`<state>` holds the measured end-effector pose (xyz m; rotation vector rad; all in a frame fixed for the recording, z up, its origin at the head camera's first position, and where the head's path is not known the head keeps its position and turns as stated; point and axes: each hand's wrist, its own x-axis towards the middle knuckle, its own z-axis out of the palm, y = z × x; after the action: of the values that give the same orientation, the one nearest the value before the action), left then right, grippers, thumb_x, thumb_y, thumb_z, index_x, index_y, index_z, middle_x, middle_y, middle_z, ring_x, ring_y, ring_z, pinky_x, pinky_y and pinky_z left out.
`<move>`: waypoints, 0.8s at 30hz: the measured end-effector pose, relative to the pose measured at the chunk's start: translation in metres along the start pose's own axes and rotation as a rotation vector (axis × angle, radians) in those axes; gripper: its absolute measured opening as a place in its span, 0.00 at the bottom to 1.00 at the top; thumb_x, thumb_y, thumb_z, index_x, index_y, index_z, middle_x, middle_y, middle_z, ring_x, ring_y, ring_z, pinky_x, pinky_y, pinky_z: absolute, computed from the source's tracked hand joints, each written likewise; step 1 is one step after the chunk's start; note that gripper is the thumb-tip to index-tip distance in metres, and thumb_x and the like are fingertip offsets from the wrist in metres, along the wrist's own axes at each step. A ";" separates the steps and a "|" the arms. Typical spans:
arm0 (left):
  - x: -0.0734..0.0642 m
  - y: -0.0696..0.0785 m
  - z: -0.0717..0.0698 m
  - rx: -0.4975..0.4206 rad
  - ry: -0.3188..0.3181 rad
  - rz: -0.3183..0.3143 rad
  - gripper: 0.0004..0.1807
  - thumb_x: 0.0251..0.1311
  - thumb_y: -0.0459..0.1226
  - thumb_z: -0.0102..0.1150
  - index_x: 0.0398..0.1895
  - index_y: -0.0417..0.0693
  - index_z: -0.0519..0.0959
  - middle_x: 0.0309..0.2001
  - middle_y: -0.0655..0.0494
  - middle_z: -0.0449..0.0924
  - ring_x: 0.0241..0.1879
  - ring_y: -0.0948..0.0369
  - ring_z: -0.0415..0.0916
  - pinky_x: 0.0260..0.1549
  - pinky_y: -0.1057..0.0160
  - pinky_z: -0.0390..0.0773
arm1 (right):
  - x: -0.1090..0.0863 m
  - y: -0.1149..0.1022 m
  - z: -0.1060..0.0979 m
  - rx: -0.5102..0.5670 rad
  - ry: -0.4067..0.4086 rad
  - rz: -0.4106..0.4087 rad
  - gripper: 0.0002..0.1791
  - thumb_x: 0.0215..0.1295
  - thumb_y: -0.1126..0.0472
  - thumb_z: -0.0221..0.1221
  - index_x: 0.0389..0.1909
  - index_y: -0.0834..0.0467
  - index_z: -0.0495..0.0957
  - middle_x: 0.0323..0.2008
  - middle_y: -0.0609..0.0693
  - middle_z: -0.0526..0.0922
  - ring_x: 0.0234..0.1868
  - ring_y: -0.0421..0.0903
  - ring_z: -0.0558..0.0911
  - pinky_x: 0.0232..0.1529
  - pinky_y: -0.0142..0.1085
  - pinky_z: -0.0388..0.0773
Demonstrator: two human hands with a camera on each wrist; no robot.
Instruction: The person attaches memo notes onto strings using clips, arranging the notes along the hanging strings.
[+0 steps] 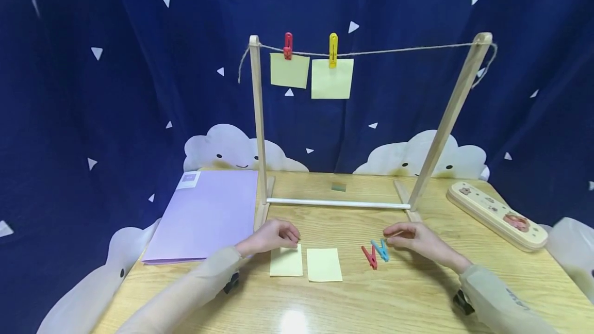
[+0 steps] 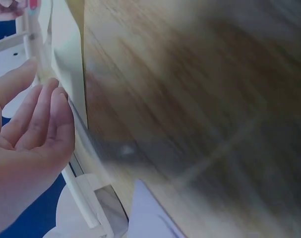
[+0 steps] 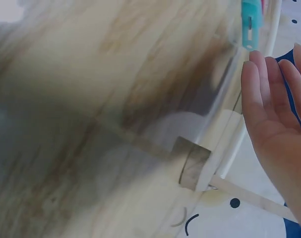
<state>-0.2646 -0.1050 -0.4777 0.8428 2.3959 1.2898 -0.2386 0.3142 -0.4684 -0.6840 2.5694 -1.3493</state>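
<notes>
**Left hand [image 1: 269,236] and right hand [image 1: 416,240], both empty, before the pale wooden frame [image 1: 260,122]**

In front of the frame, left of its middle, a left square pale-yellow paper note [image 1: 286,264] and a right square pale-yellow paper note [image 1: 324,266] lie side by side. The left hand is at the left note's far edge, fingers loosely bent, thumb apart, pinching nothing; I cannot tell whether its fingertips touch the paper.

In front of the frame, right of its middle, a red plastic clothespin [image 1: 369,258] lies just beside a light-blue plastic clothespin [image 1: 381,251]. The right hand, fingers relaxed and holding nothing, is near the light-blue clothespin.

Toward the frame's left post, 2 more pale-yellow notes [image 1: 331,81] hang from its thin twine [image 1: 403,50]. A flat lilac folder [image 1: 215,215] lies left of the frame; a long cream pencil case [image 1: 494,215], right.
</notes>
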 end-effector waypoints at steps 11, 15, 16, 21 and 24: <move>0.006 0.003 0.008 0.043 -0.009 -0.036 0.11 0.52 0.28 0.71 0.39 0.33 0.83 0.34 0.42 0.84 0.31 0.68 0.74 0.32 0.78 0.75 | 0.002 0.006 -0.001 0.066 -0.042 0.047 0.18 0.69 0.61 0.60 0.54 0.70 0.77 0.52 0.68 0.82 0.44 0.34 0.85 0.44 0.30 0.85; 0.006 0.002 0.010 0.059 -0.004 -0.044 0.10 0.51 0.29 0.71 0.37 0.36 0.82 0.32 0.45 0.83 0.31 0.69 0.71 0.31 0.78 0.73 | 0.004 0.007 0.001 0.114 -0.055 0.065 0.20 0.68 0.63 0.60 0.55 0.73 0.76 0.53 0.72 0.80 0.44 0.35 0.85 0.44 0.34 0.86; 0.006 0.002 0.011 0.061 -0.002 -0.041 0.10 0.51 0.29 0.71 0.36 0.36 0.82 0.32 0.46 0.83 0.30 0.69 0.71 0.31 0.77 0.73 | 0.005 0.007 0.003 0.124 -0.055 0.071 0.20 0.68 0.63 0.60 0.55 0.73 0.75 0.53 0.73 0.79 0.44 0.36 0.85 0.44 0.34 0.86; 0.005 -0.002 0.014 0.074 0.005 -0.017 0.09 0.52 0.29 0.71 0.35 0.36 0.82 0.32 0.47 0.82 0.30 0.69 0.69 0.32 0.77 0.71 | 0.008 0.010 0.012 0.035 -0.001 0.081 0.17 0.68 0.61 0.61 0.50 0.70 0.79 0.46 0.66 0.84 0.37 0.35 0.86 0.37 0.33 0.86; 0.004 -0.003 0.015 0.083 0.008 -0.015 0.08 0.52 0.29 0.71 0.34 0.37 0.82 0.32 0.47 0.81 0.31 0.68 0.68 0.32 0.76 0.70 | 0.012 0.009 0.018 -0.138 0.061 0.063 0.12 0.67 0.58 0.63 0.43 0.62 0.83 0.36 0.54 0.87 0.30 0.32 0.82 0.31 0.30 0.82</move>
<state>-0.2610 -0.0941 -0.4884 0.8418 2.4722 1.1985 -0.2460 0.2998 -0.4855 -0.5867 2.7275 -1.2013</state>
